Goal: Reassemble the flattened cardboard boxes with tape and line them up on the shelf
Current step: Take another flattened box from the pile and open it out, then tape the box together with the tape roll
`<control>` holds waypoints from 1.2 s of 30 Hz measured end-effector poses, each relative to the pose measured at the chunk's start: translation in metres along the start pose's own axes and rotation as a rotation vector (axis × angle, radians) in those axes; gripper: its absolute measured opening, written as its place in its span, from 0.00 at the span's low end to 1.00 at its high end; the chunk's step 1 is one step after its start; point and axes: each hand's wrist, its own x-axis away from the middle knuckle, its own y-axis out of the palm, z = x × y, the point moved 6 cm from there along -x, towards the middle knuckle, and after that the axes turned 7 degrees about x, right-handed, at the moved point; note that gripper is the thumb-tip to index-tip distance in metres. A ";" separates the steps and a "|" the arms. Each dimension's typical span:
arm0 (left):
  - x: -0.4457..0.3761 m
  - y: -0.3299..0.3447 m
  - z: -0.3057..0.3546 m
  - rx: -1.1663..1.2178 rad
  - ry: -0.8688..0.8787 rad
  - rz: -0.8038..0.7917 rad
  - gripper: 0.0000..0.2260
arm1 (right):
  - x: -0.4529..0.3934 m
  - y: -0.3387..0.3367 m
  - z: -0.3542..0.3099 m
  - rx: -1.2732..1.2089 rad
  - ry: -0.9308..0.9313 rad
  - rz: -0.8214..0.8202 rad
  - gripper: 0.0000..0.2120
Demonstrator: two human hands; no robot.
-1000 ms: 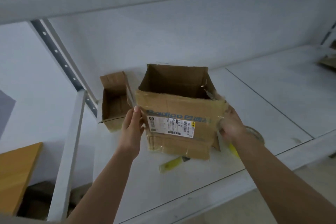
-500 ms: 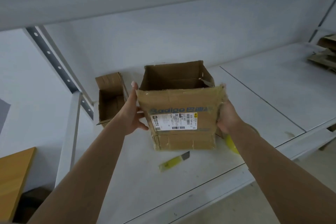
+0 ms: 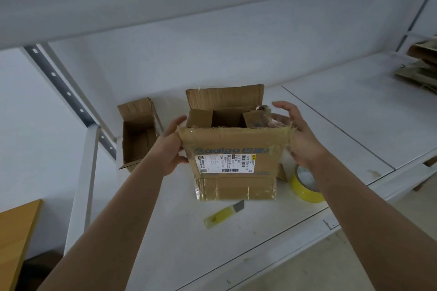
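Both hands [image 3: 168, 153] hold the open box [image 3: 234, 163] upright

Head camera looks down, fairly close, onto the shelf [image 3: 343, 111].

Tape roll [image 3: 305, 184]: right side hidden behind the right forearm.
Flattened cardboard stack [image 3: 421, 66]: cut off by the right frame edge.
Shipping label [image 3: 224, 163]: small print illegible.
Wooden board [image 3: 16, 231]: cut off at the left edge.

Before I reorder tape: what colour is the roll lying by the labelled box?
Yellow, with a pale core; the head view shows the tape roll best, beside the right forearm.
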 end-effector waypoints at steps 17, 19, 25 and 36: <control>-0.007 0.024 0.037 -0.397 0.426 0.022 0.37 | -0.004 -0.007 0.008 0.019 0.171 -0.020 0.28; -0.014 0.028 0.041 -0.532 0.386 -0.002 0.40 | -0.007 -0.006 0.008 -0.095 0.172 -0.079 0.32; -0.018 0.020 0.048 -0.599 0.517 0.061 0.13 | -0.008 -0.004 0.009 0.082 0.064 -0.108 0.14; -0.016 0.017 0.039 -0.797 0.616 0.081 0.09 | 0.007 -0.038 0.017 0.322 0.156 0.261 0.03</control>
